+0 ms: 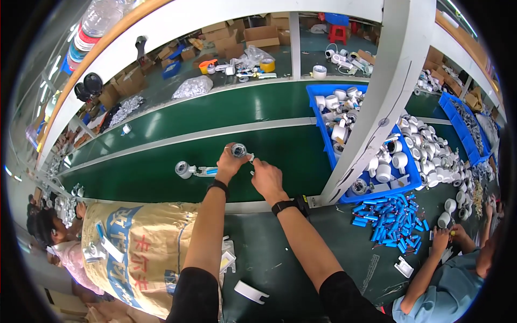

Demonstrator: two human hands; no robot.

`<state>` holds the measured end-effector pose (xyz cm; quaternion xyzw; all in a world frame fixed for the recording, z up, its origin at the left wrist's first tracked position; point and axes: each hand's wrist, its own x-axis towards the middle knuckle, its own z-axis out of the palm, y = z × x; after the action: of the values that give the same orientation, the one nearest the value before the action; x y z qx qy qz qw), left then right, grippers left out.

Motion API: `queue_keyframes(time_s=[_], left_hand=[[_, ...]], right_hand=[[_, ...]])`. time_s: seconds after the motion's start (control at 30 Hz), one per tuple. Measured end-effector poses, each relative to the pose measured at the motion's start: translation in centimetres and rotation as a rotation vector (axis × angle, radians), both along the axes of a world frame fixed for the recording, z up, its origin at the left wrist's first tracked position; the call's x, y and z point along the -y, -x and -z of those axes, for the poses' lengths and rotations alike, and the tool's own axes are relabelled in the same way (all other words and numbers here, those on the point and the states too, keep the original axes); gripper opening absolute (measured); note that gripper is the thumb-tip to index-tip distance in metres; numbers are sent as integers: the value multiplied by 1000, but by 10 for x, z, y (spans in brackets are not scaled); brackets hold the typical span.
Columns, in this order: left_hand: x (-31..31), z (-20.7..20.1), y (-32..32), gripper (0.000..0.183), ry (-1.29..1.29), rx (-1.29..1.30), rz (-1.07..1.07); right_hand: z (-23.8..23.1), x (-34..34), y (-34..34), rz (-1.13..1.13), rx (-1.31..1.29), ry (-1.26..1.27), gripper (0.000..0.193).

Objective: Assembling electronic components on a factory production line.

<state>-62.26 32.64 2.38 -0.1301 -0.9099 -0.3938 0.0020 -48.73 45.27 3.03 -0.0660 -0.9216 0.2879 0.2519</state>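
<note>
Above the green conveyor belt [145, 169], my left hand [229, 166] is closed around a white plastic housing with a round, open head [238, 150] that shows dark parts inside. Close to its right, my right hand [267, 178] has its fingers pinched on a small white part [251, 157] at the housing's side. Whether that part is joined to the housing is hidden by the fingers. Left of my hands, a second white round-headed housing [184, 169] lies on the belt, its handle open with a blue battery cell [209, 171] in it.
A blue crate [323, 132] of white housings stands right, behind a white post [371, 113]. Blue battery cells [390, 220] and more housings [431, 153] are heaped nearby. A large sack [145, 253] is at left. A white curved cover [251, 292] lies nearer. Co-workers [447, 280] sit on both sides.
</note>
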Motion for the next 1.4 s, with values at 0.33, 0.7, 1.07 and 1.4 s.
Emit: queue_keyframes(time_s=[0.33, 0.7, 1.07, 1.4], left_hand=[[32, -4, 6, 113, 136, 11, -148], [140, -232, -362, 43, -182, -35, 56], [119, -99, -444, 80, 229, -324, 590], [65, -40, -450, 31, -167, 97, 415]], right_hand=[[1, 14, -3, 23, -183, -164, 44], [-23, 99, -259, -603, 373, 28, 47], [-20, 50, -327, -817, 562, 1177, 33], [-61, 2, -389, -330, 334, 1521, 41]])
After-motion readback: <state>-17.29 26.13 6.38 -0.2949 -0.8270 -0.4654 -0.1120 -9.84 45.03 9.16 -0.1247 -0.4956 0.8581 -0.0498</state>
